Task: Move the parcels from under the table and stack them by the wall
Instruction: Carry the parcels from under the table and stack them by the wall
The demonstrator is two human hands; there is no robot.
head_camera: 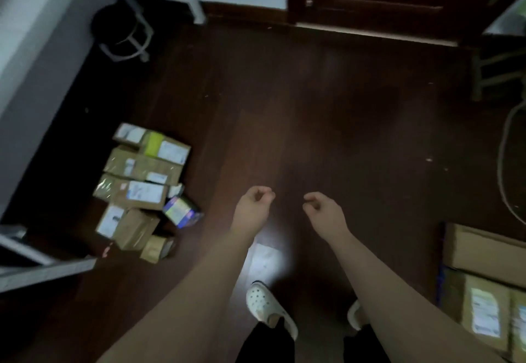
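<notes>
Hanging empty, fingers loosely curled, the left hand (253,206) sits nearer than the right hand (324,212) to the parcels (139,186) lying off to its left

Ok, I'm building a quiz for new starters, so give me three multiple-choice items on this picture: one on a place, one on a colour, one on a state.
1. Where is the pile of parcels?
A. on the floor at the person's left, by the table
B. on top of the table
C. in the person's arms

2. What colour is the shoe?
A. black
B. white
C. red

3. What do the hands hold?
A. a parcel each
B. one parcel between them
C. nothing

Answers: 1 A, the parcels lie on the dark boards beside the grey table. 2 B, the shoe is plainly white. 3 C, the left hand and right hand are loosely curled with nothing in them.
</notes>
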